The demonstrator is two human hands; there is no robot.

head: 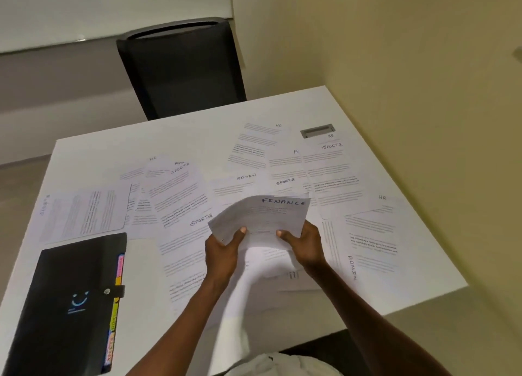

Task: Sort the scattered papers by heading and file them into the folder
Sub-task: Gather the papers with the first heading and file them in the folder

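Observation:
Above the middle of the white table I hold a small stack of papers headed FINANCE. My left hand grips its lower left edge with the thumb on top, and my right hand grips its lower right edge the same way. Several printed sheets lie scattered on the table, with handwritten headings: a SPORTS sheet, an ADMIN sheet, an HR sheet and another HR sheet. The black expanding folder, shut, with coloured tabs along its right side, lies at the near left.
A black chair stands at the table's far side. A grey cable slot is set into the tabletop at the far right. A yellowish wall runs close along the table's right edge.

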